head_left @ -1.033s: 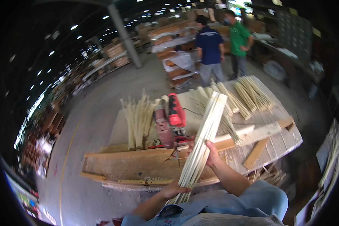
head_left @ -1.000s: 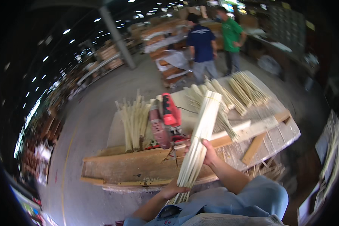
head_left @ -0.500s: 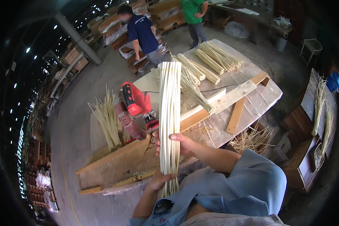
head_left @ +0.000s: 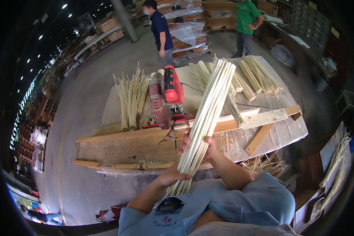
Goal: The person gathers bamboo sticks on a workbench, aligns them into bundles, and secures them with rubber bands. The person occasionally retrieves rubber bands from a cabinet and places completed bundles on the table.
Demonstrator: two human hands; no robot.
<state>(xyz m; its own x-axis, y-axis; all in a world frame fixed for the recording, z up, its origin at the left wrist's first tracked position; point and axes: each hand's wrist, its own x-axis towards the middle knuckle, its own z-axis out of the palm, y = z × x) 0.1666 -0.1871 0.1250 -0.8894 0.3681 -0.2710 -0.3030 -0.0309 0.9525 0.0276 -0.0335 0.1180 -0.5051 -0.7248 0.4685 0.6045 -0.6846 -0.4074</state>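
A bundle of pale cane sticks leans in front of me, its top tipped to the right and a thin tie round it near the top. My right hand is wrapped round its lower middle, thumb in front and fingertips showing on the left side. Lower down, my left hand grips the bundle near its bottom end. Just behind and to the left of the sticks stands a red miter saw with a black-and-red handle, mounted beside a wooden fence.
A wooden trough runs left of the saw. Cane bundles stand at its far side and lie on the worktable. Offcuts fill a space below the right edge. Beyond the table are a person in navy and another in green.
The bundle has gone from upright to leaning right, with both hands still on it. My view has shifted left, so the saw and table appear farther right. The person in navy is now more upright.
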